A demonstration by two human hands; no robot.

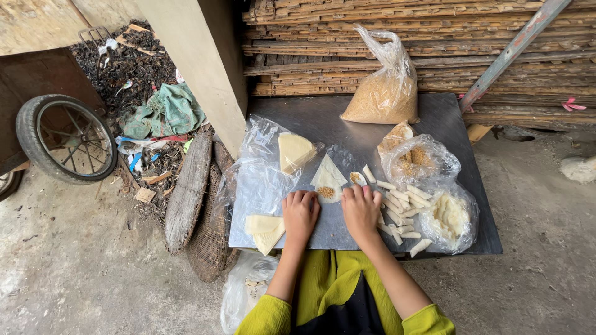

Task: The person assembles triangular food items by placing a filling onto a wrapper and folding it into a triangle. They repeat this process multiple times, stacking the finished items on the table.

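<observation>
The left hand (pixel 300 211) and right hand (pixel 361 208) lie curled, knuckles up, pressing the near edge of a thin pale triangle of dough (pixel 328 178) with brown filling, in the middle of the grey metal table (pixel 323 121). The dough looks soft, light and easy to tear; hold its edges gently.
</observation>
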